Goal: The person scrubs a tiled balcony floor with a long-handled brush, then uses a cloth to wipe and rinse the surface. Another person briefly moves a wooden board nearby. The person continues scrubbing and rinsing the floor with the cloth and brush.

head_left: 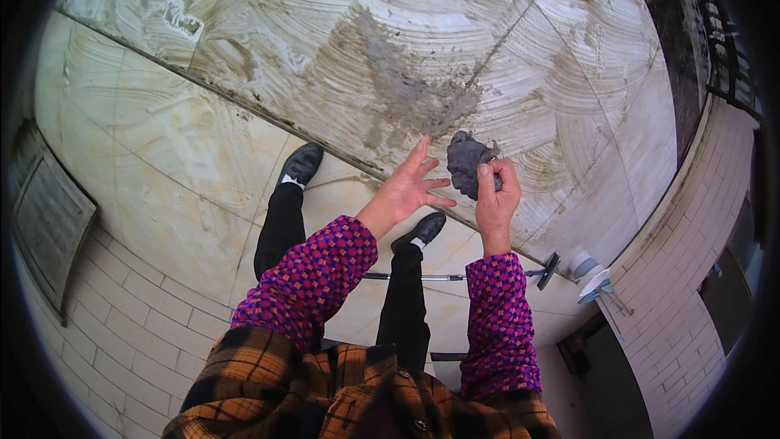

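A dark grey, wet-looking lump [467, 161], perhaps a wad of clay or a soaked rag, hangs from my right hand [496, 199]. The thumb and bent fingers of that hand grip its right edge. My left hand [404, 187] is just to the left of the lump, apart from it, with fingers spread and nothing in them. Beyond both hands, a patch of grey sludge [426, 102] lies on the tiled floor [317, 41], which is streaked with curved brown smears.
A dark seam [187, 75] crosses the floor before my black shoes [302, 164]. A long-handled squeegee or mop [549, 271] lies behind my legs, its head near a white bucket-like thing [591, 272]. A wooden panel [53, 215] stands at left, a tiled wall [691, 219] at right.
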Tool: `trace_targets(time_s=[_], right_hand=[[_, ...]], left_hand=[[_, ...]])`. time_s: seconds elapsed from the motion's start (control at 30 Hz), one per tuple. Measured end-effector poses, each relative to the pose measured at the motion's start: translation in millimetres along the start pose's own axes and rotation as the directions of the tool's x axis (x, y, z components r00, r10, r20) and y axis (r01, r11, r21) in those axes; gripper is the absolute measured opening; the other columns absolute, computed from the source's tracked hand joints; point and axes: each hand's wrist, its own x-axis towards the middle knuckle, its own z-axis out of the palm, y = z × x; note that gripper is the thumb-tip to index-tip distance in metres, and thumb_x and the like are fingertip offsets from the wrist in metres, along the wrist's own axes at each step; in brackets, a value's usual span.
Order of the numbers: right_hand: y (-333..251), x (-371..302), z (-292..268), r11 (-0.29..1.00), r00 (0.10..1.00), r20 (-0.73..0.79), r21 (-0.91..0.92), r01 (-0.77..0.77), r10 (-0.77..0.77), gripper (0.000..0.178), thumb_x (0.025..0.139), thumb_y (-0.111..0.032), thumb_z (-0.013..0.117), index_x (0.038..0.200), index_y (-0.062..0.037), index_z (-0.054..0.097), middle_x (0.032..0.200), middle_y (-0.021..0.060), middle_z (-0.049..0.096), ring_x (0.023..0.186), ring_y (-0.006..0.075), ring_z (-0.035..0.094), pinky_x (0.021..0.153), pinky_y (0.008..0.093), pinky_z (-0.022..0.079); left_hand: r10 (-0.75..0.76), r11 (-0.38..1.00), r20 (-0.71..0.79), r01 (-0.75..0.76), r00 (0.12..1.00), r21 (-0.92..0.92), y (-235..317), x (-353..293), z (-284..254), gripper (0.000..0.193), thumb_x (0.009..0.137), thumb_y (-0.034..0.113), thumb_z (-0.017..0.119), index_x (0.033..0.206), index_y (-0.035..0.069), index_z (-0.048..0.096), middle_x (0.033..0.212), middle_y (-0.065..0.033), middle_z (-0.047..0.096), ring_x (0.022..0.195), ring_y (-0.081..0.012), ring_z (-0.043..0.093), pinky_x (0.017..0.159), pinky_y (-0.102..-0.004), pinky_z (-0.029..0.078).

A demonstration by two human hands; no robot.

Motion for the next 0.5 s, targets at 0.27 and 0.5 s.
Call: trace_targets(time_s=[0.27, 0.5], right_hand=[[-27.4, -74.8, 32.2, 0.985, 0.983, 0.075, -0.022, 0.171, -0.169, 0.016, 0.08, -0.01, 0.069, 0.078, -0.0033, 0.054, 0.079, 0.0082, 0.05, 0.075, 0.0241, 0.05, 0.067, 0.036, 0.043], [48.6, -25.5, 44.1, 0.416, 0.65, 0.193, 0.628, -0.658, 0.735, 0.02, 0.091, -0.017, 0.063, 0.076, -0.004, 0.058, 0.074, 0.0003, 0.056, 0.063, 0.0101, 0.052, 0.057, 0.0278, 0.044]], left_hand=[[0.083, 0.995, 0.015, -0.082, 0.996, -0.064, -1.2, 10.7, 10.8, 0.069, 0.086, 0.008, 0.065, 0.146, 0.02, 0.035, 0.109, -0.0085, 0.059, 0.084, -0.0209, 0.062, 0.072, -0.0365, 0.055], [0.329, 0.899, -0.066, -0.291, 0.942, 0.328, -13.0, 13.2, 22.5, 0.015, 0.085, 0.011, 0.069, 0.096, 0.004, 0.063, 0.095, -0.0037, 0.064, 0.082, -0.0117, 0.061, 0.073, -0.0278, 0.051]])
